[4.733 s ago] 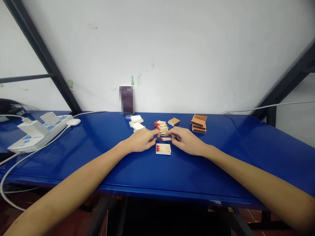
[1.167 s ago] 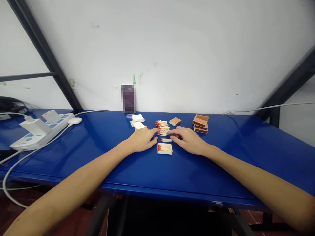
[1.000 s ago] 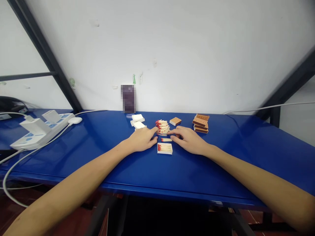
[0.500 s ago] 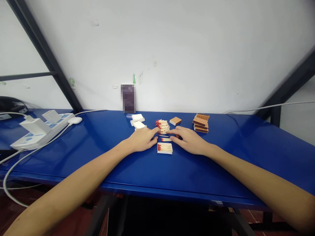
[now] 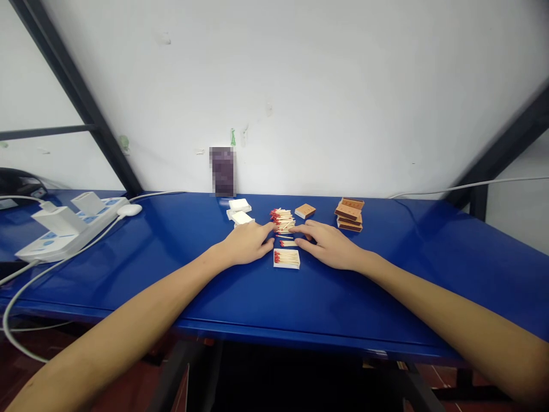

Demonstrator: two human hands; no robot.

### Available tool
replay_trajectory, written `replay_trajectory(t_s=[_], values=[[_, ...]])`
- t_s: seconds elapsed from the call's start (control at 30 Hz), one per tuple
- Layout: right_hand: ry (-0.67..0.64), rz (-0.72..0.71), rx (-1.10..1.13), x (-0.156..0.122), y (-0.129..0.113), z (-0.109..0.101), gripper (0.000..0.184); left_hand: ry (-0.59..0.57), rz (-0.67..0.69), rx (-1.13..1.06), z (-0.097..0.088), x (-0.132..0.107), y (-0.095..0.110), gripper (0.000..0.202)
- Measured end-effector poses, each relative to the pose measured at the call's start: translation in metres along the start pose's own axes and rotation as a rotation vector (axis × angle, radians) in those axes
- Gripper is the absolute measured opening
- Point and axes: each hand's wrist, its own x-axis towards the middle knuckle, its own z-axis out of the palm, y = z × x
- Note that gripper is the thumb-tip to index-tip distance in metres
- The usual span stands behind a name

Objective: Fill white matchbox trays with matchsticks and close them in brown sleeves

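Note:
Both my hands rest on the blue table [image 5: 386, 297] on either side of a few loose matches [image 5: 288, 243]. My left hand [image 5: 249, 243] lies with fingers extended, its fingertips reaching the near edge of a pile of red-tipped matches [image 5: 282, 218]. My right hand [image 5: 328, 245] lies flat too, fingers pointing left toward the same matches. Just in front of both hands sits a white open tray of matches [image 5: 286, 258], heads to the left. Neither hand visibly grips anything.
White empty trays [image 5: 239, 210] lie left of the pile. A brown matchbox sleeve [image 5: 305, 211] and a stack of brown sleeves [image 5: 349, 214] lie to the right. A white power strip [image 5: 64, 226] with chargers and cables sits far left. A wall stands behind.
Both hands stay almost where they were; fingertips have shifted slightly at the loose matches. The view has drifted a little.

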Motion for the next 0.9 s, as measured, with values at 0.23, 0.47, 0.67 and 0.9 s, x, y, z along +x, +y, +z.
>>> replay_trajectory(t_s=[0.23,0.47,0.67,0.9], values=[[0.009,-0.032,-0.004,-0.0001,0.0009,-0.0004,0.038,-0.003,-0.001,0.004,0.0018,0.0015,-0.0006,0.036],[0.008,-0.038,-0.003,-0.0003,0.0018,-0.0003,0.038,-0.005,-0.001,-0.003,0.0018,0.0021,-0.0005,0.036],[0.003,-0.043,-0.002,-0.0003,0.0017,-0.0008,0.037,-0.010,-0.004,0.004,0.0013,0.0017,-0.0005,0.037],[0.012,-0.050,-0.001,-0.0007,0.0015,-0.0010,0.038,-0.003,0.006,0.005,0.0017,0.0013,-0.0009,0.037]])
